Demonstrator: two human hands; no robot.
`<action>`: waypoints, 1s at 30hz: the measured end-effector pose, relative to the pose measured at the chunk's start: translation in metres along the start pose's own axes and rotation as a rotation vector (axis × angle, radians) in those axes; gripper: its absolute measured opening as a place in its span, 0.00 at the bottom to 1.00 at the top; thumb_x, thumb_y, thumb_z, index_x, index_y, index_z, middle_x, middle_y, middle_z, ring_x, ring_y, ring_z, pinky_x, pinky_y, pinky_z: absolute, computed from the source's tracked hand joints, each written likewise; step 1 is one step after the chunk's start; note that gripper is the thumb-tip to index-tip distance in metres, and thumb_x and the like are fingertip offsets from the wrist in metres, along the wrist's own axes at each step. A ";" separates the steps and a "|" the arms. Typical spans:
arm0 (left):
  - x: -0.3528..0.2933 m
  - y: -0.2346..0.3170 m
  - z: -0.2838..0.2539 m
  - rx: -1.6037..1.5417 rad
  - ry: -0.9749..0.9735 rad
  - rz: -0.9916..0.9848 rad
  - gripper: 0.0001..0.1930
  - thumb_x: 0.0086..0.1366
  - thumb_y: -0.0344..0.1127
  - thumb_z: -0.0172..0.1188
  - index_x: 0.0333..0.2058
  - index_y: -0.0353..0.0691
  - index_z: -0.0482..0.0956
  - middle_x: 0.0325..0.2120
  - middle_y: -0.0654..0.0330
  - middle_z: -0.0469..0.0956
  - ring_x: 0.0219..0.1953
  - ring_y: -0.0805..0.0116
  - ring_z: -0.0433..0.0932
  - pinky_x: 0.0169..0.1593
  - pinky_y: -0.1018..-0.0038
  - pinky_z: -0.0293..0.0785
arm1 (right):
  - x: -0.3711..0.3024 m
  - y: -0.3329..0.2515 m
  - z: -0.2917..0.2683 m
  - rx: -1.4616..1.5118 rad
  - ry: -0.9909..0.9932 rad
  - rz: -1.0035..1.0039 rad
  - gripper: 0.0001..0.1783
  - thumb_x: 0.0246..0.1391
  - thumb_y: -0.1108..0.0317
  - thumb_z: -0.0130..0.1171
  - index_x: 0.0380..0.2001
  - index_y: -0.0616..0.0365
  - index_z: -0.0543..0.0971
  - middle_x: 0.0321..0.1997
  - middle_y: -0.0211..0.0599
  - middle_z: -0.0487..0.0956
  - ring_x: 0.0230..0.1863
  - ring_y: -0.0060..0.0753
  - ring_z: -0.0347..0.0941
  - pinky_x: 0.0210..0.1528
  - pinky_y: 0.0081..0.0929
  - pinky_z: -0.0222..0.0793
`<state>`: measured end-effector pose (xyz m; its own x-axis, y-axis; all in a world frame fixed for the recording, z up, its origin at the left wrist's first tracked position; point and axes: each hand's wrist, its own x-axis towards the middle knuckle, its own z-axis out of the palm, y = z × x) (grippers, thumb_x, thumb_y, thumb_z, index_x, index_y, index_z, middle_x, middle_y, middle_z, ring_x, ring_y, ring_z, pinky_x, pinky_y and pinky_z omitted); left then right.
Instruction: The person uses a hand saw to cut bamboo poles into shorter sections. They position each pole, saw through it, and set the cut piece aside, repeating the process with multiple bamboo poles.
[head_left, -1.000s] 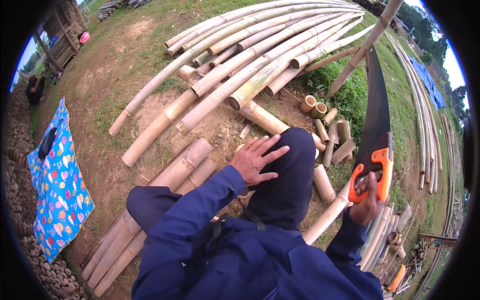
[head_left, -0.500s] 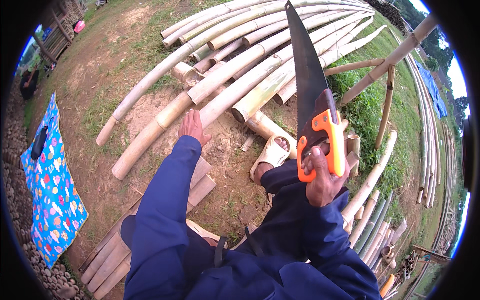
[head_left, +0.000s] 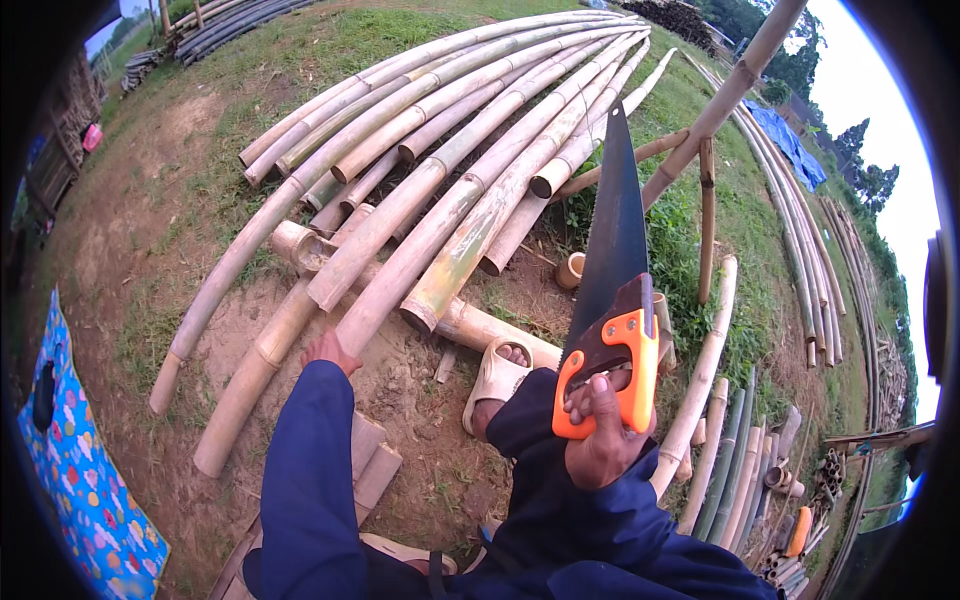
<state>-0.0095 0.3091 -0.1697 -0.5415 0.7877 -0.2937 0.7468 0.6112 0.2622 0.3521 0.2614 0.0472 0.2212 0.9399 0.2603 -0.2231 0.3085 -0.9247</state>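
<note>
Over one leg (head_left: 527, 408), the right hand (head_left: 608, 440) is clasping the saw (head_left: 610, 270) by its handle (head_left: 642, 375), best for its likely springy blade (head_left: 616, 205), and the left hand (head_left: 333, 352), grip unclear, is touching a pole (head_left: 430, 238).

From the person's head, the fisheye camera is looking down and forward, sitting close behind the saw (head_left: 612, 275) and facing the bamboo poles (head_left: 473, 185) beyond it.

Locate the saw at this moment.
In the head view, the saw is right of centre, upright with its orange handle in the right hand; its blade tip appears just left of the slanting post.
</note>
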 end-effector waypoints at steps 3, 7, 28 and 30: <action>-0.006 -0.004 -0.006 -0.035 0.013 0.040 0.37 0.42 0.46 0.80 0.50 0.38 0.77 0.47 0.41 0.83 0.53 0.43 0.81 0.58 0.55 0.77 | -0.001 -0.001 0.003 0.031 0.010 0.042 0.05 0.66 0.76 0.57 0.39 0.63 0.71 0.22 0.33 0.73 0.22 0.23 0.71 0.31 0.25 0.72; -0.015 -0.014 -0.017 -0.072 0.002 0.073 0.36 0.40 0.47 0.80 0.48 0.37 0.79 0.46 0.41 0.83 0.51 0.45 0.83 0.57 0.55 0.78 | 0.000 -0.004 0.009 -0.019 0.031 0.018 0.06 0.65 0.76 0.59 0.35 0.61 0.71 0.21 0.31 0.71 0.20 0.23 0.68 0.30 0.25 0.69; -0.299 -0.421 -0.088 -0.570 -0.571 -0.430 0.43 0.36 0.42 0.83 0.55 0.34 0.81 0.45 0.50 0.86 0.50 0.59 0.84 0.59 0.66 0.75 | 0.002 0.012 0.008 0.062 0.022 -0.063 0.05 0.63 0.77 0.62 0.34 0.60 0.75 0.19 0.30 0.71 0.19 0.22 0.65 0.26 0.23 0.64; -0.293 -0.443 -0.075 -0.297 -0.526 -0.405 0.43 0.36 0.43 0.83 0.55 0.37 0.82 0.45 0.51 0.86 0.49 0.58 0.84 0.59 0.65 0.76 | 0.006 0.013 0.001 0.056 0.047 -0.091 0.05 0.63 0.77 0.61 0.34 0.60 0.75 0.19 0.30 0.71 0.19 0.22 0.65 0.26 0.23 0.65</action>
<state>-0.2105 -0.1869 -0.1311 -0.4406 0.3993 -0.8040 0.3504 0.9011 0.2555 0.3495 0.2712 0.0376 0.2871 0.8999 0.3282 -0.2527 0.4016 -0.8802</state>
